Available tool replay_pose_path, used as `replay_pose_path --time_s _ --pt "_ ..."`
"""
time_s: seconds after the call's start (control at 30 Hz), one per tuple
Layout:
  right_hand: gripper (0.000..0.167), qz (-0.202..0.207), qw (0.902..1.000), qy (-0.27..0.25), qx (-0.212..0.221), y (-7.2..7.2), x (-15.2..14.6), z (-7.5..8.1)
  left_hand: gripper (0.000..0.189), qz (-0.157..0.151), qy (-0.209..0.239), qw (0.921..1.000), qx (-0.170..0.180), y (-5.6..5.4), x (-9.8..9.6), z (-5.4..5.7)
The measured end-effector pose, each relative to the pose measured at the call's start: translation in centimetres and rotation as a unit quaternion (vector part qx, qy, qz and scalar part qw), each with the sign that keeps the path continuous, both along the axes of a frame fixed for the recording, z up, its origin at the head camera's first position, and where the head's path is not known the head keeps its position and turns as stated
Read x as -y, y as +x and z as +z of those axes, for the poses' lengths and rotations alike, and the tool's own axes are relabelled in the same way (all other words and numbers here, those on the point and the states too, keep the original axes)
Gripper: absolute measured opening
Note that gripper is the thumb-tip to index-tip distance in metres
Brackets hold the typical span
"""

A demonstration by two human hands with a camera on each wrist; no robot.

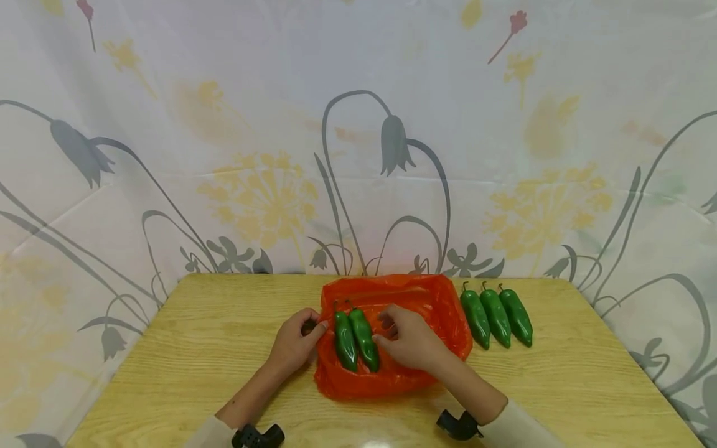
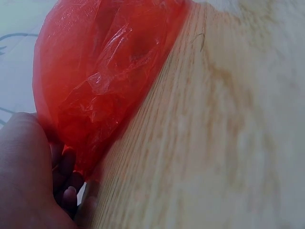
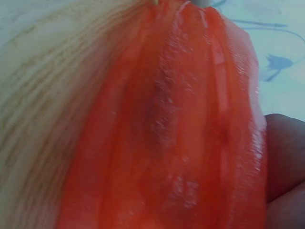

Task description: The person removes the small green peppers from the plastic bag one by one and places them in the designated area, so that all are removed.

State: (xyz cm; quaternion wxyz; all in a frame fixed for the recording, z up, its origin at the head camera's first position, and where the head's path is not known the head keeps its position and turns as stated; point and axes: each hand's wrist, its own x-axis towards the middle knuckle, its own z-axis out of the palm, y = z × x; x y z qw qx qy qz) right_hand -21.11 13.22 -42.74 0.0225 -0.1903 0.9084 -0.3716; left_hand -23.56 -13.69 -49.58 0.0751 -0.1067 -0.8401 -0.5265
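Note:
A red plastic bag (image 1: pixel 392 386) lies spread in a box-like shape on the table, its mouth facing up. Two glossy green peppers (image 1: pixel 345 342) lie side by side in its left part, stems toward the back. At the bag's left side, my left hand (image 1: pixel 294 342) holds the edge between thumb and curled fingers; the left wrist view shows these fingers (image 2: pixel 69 176) against the crumpled plastic. My right hand (image 1: pixel 411 341) hovers over the inside of the bag, just right of the peppers, fingers loosely bent with nothing between them. Red plastic hides most of it in the right wrist view.
Three more green peppers (image 1: pixel 493 317) lie in a row on the wooden table (image 1: pixel 224 330), right of the bag. Behind the table's back edge hangs a pale cloth (image 1: pixel 358 137) printed with grey and yellow flowers.

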Motion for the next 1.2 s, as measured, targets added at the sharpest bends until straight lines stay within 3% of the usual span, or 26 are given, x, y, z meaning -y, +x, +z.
replay_pose_path --time_s 0.7,1.2 --pt "0.047 -0.003 0.9996 0.027 -0.004 -1.6 2.2 -1.4 0.011 -0.003 -0.007 1.0 -0.001 0.0 0.0 0.1" --pt "0.051 -0.017 0.9987 0.046 0.013 -1.4 2.6 -2.1 0.009 0.0 -0.016 0.9999 0.004 -0.1 0.1 0.0"
